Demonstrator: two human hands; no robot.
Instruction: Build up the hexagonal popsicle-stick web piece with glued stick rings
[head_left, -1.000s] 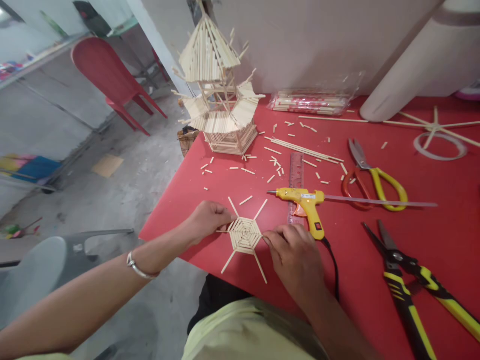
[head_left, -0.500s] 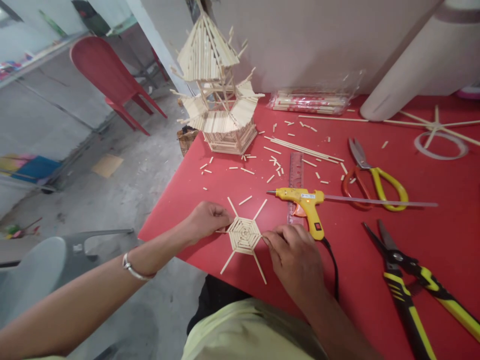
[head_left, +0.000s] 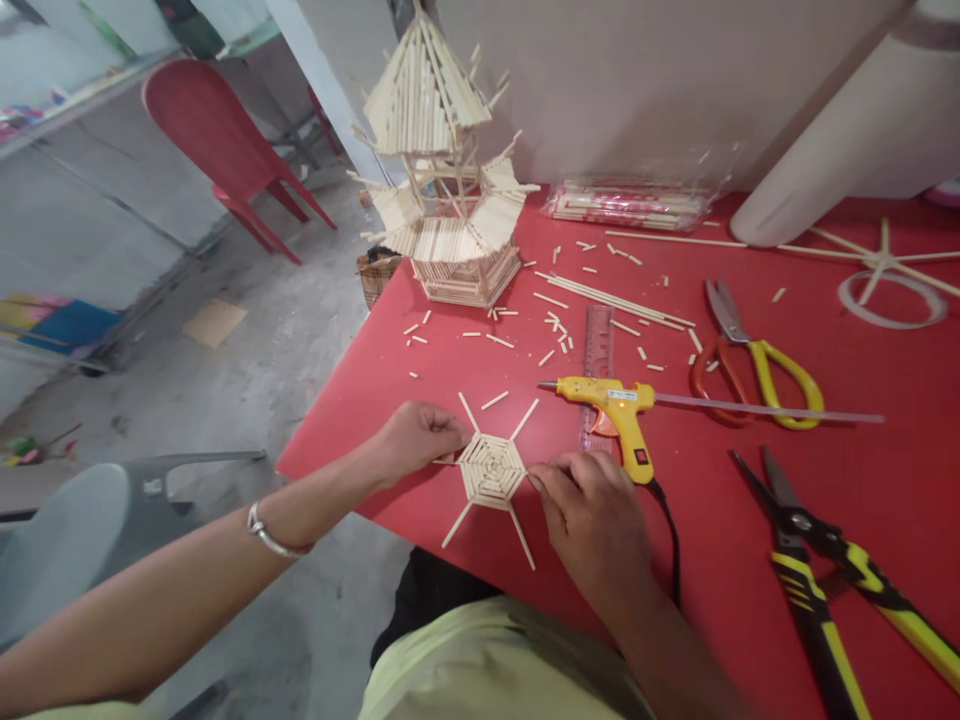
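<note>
A web-shaped hexagon of thin wooden sticks (head_left: 493, 472), with spokes poking out past its rings, lies on the red table near its front edge. My left hand (head_left: 424, 438) pinches at its left side, fingertips at the upper-left rim by the left spoke. On the opposite side my right hand (head_left: 592, 515) has thumb and forefinger closed on the right spoke's end. A single short stick (head_left: 495, 400) rests just above the hexagon. The yellow hot glue gun (head_left: 611, 395), a long glue stick in its back, lies beyond my right hand, partly over a clear ruler (head_left: 598, 340).
A stick-built pagoda (head_left: 450, 240) stands at the table's back left. Scissors (head_left: 739, 330) and black-and-yellow shears (head_left: 802, 530) lie on the right. Behind are bagged sticks (head_left: 630, 203), a slanting pipe (head_left: 840, 130) and a star-shaped stick frame (head_left: 885, 260). Cut pieces are scattered about the red table (head_left: 352, 420).
The view has shifted slightly, so things at the back appear a little further right. Both hands keep their places at the stick hexagon.
</note>
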